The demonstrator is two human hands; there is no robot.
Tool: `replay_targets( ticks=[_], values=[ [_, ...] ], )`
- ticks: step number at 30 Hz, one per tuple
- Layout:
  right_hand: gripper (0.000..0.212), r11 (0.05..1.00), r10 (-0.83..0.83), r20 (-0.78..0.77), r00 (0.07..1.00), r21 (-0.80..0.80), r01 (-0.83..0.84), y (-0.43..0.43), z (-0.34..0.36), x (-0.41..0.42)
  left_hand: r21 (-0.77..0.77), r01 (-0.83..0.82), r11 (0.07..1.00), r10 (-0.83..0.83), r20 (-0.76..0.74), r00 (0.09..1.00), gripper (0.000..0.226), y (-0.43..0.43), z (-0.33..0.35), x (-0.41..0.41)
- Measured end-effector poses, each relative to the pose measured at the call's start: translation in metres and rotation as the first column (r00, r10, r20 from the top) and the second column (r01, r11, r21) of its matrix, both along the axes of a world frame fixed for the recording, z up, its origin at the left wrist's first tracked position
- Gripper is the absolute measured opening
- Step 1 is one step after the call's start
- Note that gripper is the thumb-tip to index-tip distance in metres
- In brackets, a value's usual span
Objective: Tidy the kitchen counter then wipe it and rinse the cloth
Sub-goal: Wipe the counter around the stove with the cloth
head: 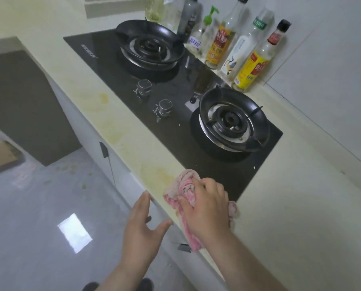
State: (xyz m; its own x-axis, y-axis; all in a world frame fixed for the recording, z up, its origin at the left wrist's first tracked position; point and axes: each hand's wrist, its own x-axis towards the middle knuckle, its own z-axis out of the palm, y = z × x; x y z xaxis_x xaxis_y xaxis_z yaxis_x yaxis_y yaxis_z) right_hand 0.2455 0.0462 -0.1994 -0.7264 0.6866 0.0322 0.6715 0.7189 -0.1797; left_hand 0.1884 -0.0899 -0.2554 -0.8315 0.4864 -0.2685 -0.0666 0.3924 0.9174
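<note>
A right hand grips a crumpled pink-and-white cloth on the stained, pale counter beside a glossy black hob; the left hand hovers spread, holding nothing.

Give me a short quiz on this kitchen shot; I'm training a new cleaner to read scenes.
1. True or false: the right hand grips the pink cloth at the front edge of the counter.
2. How many knobs does the stove have?
3. Where do the bottles stand? A. in front of the stove. B. behind the stove, by the wall. C. on the floor.
Key: 1 true; 2 two; 3 B.
</note>
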Motion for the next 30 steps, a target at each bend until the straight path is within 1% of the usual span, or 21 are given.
replay_targets(
  ticks=[5,11,13,15,18,20,22,25,27,30],
  values=[
    [0.045,1.0,0.002,-0.038,0.999,-0.002,-0.002,0.0,0.001,-0.029,0.01,0.021,1.0,-0.021,-0.011,1.0,0.092,-0.001,-0.005,-0.002],
    [0.05,0.997,0.013,0.022,1.0,-0.079,-0.011,-0.002,0.01,-0.022,0.02,0.041,0.999,-0.04,-0.016,0.999,0.091,-0.002,-0.004,-0.002],
    [0.054,0.993,0.048,0.086,0.995,-0.11,-0.039,-0.005,0.02,-0.015,0.015,0.047,0.999,-0.047,-0.019,0.999,0.089,-0.003,-0.004,-0.004],
    [0.064,0.99,0.103,0.191,0.976,-0.111,-0.082,-0.01,0.03,-0.002,0.005,0.055,0.998,-0.055,-0.032,0.998,0.09,-0.004,-0.003,-0.006],
    [0.074,0.987,0.159,0.28,0.947,-0.032,-0.156,-0.016,0.031,0.016,0.001,0.08,0.997,-0.08,-0.034,0.996,0.091,-0.006,0.002,-0.008],
    [0.078,0.986,0.163,0.243,0.956,-0.003,-0.167,-0.015,0.024,0.022,0.011,0.089,0.996,-0.089,-0.01,0.996,0.096,-0.007,0.006,-0.01],
    [0.077,0.987,0.157,0.126,0.979,-0.041,-0.153,-0.011,0.015,0.027,0.023,0.091,0.996,-0.091,-0.002,0.996,0.1,-0.009,0.006,-0.012],
    [0.064,0.974,0.224,0.018,0.974,-0.042,-0.223,-0.008,0.001,0.032,0.034,0.098,0.995,-0.097,-0.015,0.995,0.092,-0.012,0.002,-0.014],
    [0.059,0.966,0.256,-0.008,0.967,-0.015,-0.256,-0.007,-0.003,0.031,0.042,0.107,0.993,-0.105,-0.041,0.994,0.085,-0.014,-0.004,-0.015],
    [0.061,0.961,0.274,0.001,0.962,-0.034,-0.274,-0.003,-0.005,0.024,0.048,0.1,0.994,-0.098,-0.048,0.994,0.086,-0.017,-0.011,-0.015]
  ],
)
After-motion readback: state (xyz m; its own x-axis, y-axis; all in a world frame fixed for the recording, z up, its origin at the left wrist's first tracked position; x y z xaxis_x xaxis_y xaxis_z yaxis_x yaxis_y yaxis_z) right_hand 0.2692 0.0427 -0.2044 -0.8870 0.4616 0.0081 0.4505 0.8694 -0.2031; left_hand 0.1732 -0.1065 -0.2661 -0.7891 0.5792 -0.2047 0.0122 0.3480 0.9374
